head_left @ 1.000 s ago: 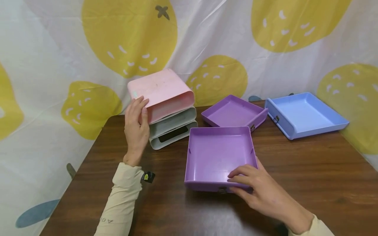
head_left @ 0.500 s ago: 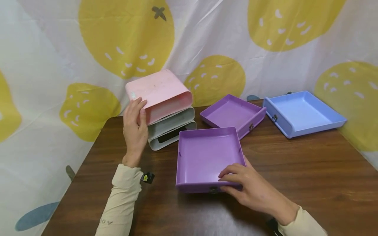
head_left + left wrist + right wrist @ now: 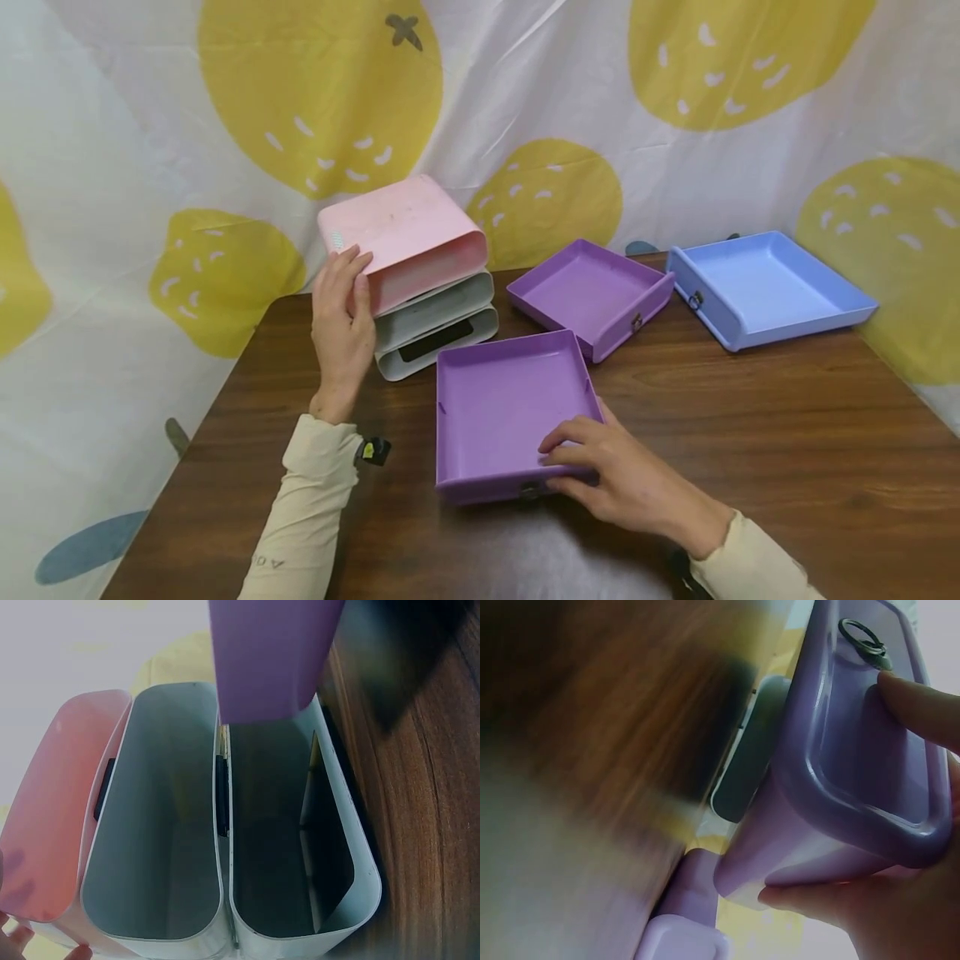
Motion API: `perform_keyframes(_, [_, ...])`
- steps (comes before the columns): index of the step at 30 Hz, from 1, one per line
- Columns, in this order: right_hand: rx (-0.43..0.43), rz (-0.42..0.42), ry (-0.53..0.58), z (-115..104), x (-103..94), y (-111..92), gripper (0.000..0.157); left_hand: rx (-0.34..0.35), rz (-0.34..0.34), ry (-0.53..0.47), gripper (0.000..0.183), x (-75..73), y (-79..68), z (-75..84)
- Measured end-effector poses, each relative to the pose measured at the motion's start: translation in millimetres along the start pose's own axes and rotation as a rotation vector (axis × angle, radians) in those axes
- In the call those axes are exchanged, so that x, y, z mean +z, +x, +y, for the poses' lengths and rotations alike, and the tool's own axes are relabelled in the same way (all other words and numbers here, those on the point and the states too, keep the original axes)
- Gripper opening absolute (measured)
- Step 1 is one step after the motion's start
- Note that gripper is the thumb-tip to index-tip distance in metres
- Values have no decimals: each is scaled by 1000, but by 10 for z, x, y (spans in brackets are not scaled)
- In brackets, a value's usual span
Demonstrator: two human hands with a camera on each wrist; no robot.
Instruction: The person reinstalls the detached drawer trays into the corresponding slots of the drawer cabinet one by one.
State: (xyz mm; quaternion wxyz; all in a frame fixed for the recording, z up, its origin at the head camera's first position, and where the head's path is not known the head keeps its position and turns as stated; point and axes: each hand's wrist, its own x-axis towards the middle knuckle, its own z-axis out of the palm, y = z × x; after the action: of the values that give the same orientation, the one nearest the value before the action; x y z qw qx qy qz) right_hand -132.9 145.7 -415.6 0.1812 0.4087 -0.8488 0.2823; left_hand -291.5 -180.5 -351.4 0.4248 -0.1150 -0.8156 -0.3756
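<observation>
My right hand (image 3: 611, 475) grips a purple drawer (image 3: 510, 417) by its front right corner, fingers over the inside and thumb on the front panel. In the right wrist view the thumb (image 3: 922, 709) presses beside the metal ring pull (image 3: 866, 645), and a finger lies along the drawer's side. My left hand (image 3: 343, 329) rests against the left side of the pink drawer shell (image 3: 405, 225). That shell tops a stack with two grey-green shells (image 3: 438, 308) under it; all have open fronts. The held drawer's far end overlaps the lowest shell's opening in the left wrist view.
A second purple drawer (image 3: 588, 292) lies behind the held one. A light blue drawer (image 3: 772, 287) lies at the back right, touching or close beside it. The brown wooden table (image 3: 787, 450) reaches back to a lemon-patterned curtain (image 3: 525, 75).
My right hand has carried the purple drawer leftward, turning it slightly, so more of the rear purple drawer shows. My left hand stays on the pink shell.
</observation>
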Motion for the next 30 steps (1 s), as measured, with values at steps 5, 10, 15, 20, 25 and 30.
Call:
perform_keyframes(5, [-8,-30,6,27,36,39,17,-2,4,-7,30,3,-4,-1])
perform_keyframes(10, [14,-74,29,61,48,83,14,2,8,-2,30,0,2,0])
perform_keyframes(15, [2,-92,36,85,61,120,14,3,10,0,30,8,5,-9])
perform_keyframes(20, [-11,-108,58,103,81,147,13,-5,4,0,30,9,-13,-12])
perform_keyframes(25, [-39,-125,62,127,111,205,11,-13,9,6,31,-9,-28,-27])
perform_keyframes(30, [-37,-147,60,162,117,254,12,11,8,-3,31,1,-4,-22])
